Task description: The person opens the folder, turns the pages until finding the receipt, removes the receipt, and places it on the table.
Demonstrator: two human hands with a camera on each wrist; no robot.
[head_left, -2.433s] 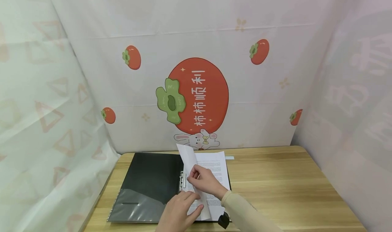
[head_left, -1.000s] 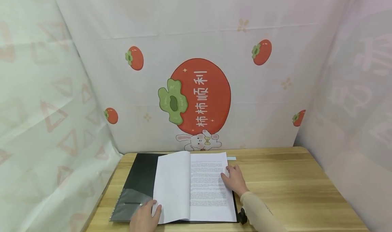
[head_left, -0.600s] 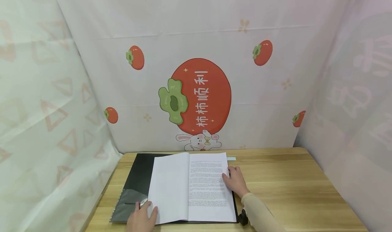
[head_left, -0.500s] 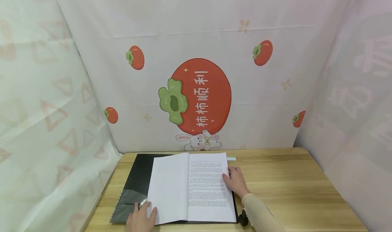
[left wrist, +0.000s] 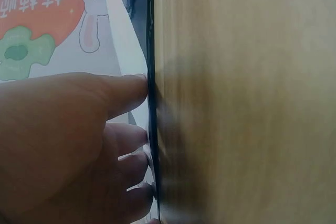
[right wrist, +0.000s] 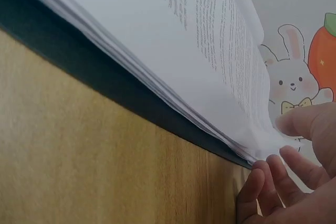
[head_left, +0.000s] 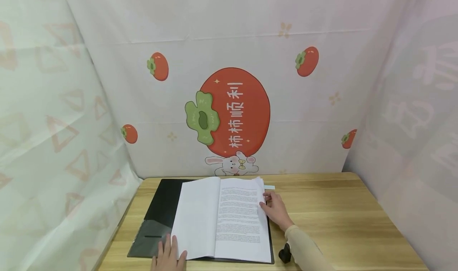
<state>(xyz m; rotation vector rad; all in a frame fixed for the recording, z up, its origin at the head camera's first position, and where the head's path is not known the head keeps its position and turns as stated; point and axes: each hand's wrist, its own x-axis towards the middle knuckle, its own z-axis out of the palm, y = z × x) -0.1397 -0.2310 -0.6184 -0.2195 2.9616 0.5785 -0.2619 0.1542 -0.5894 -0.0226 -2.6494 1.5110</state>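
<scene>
A black folder (head_left: 168, 197) lies spread on the table in the head view, a clear pocket on its left cover. Its paper stack is turned open, a blank sheet (head_left: 196, 219) on the left and printed sheets (head_left: 237, 215) on the right. My left hand (head_left: 167, 257) rests with fairly straight fingers at the lower left corner of the blank sheet. At the right edge, my right hand (head_left: 276, 211) pinches printed sheets near their upper part; the right wrist view has their edge bent up between thumb and fingers (right wrist: 296, 158). The folder's metal clip is hidden under the paper.
The wooden table (head_left: 340, 223) extends to the right of the folder. A pale blue tab (head_left: 269, 187) sticks out by the folder's upper right corner. A fabric backdrop (head_left: 286, 104) with persimmon prints stands behind, with cloth walls on both sides.
Earlier my hands turned sheets over to the left. Since half a second ago the printed sheets have shifted slightly left and their upper right corner has lifted; my left fingers have straightened.
</scene>
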